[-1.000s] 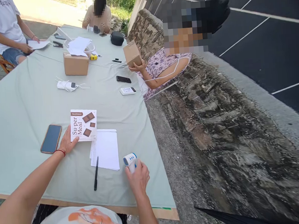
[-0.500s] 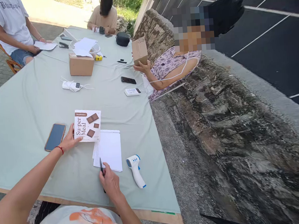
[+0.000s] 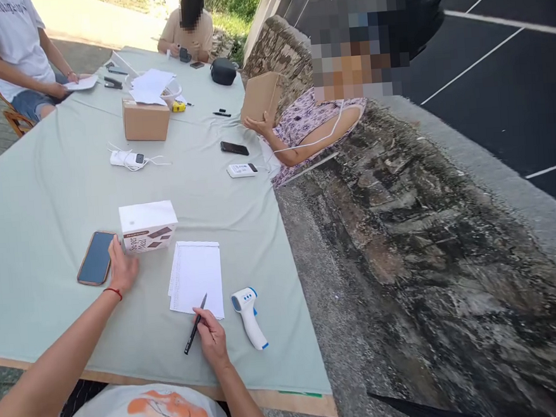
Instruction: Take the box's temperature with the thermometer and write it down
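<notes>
My left hand (image 3: 124, 267) is beside the lower left corner of a white "Su-per Meal" box (image 3: 148, 225), its fingers stretched along that side and not wrapped around it. The box stands upright on the table, its plain white top showing. Left of the hand lies a smartphone (image 3: 95, 259) with an orange-brown edge. My right hand (image 3: 213, 337) pinches a black pen (image 3: 194, 327), its tip pointing up over the lower edge of a stack of white paper (image 3: 197, 274). To the right of that hand lies a white and blue infrared thermometer (image 3: 249, 320).
A cardboard box (image 3: 145, 121) topped with papers stands farther up the table (image 3: 38, 251). Nearby are a white power bank with a cable (image 3: 129, 159), a black phone (image 3: 234, 148) and a white device (image 3: 242, 170). At the right, a person holds a carton (image 3: 261, 97); two others sit beyond.
The white box has moved left, off the paper stack, and now stands upright. My left hand has shifted to its lower corner. The pen in my right hand has swung to slant up rightward.
</notes>
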The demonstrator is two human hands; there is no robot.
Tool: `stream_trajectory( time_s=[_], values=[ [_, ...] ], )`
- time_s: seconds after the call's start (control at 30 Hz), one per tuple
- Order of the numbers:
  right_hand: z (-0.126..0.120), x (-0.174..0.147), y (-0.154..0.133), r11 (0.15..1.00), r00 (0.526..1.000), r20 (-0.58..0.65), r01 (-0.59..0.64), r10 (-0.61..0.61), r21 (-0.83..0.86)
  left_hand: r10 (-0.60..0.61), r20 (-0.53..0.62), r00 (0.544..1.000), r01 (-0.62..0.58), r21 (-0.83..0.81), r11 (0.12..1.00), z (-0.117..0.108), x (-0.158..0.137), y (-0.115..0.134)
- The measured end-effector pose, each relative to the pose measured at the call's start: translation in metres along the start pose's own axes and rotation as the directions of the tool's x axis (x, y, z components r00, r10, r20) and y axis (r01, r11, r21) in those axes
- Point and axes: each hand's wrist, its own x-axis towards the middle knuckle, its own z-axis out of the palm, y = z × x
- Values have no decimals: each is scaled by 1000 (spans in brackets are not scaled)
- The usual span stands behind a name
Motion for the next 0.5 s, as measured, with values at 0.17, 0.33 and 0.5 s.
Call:
stream_trajectory(
  time_s=[0.17, 0.33, 0.5],
  values=[
    [1, -8, 2, 995, 998, -56, -34, 29, -95, 250, 113, 962, -266, 150, 952, 15, -74, 18],
    [3, -2, -7, 994, 988, -147, 29, -45, -107, 423, 469, 775, -547, 165, 821, 22, -91, 29],
    [-3, 63, -14, 992, 976, -174, 126, -128, -21, 422, 610, 670, -635, 178, 752, 28, -61, 34]
  ],
)
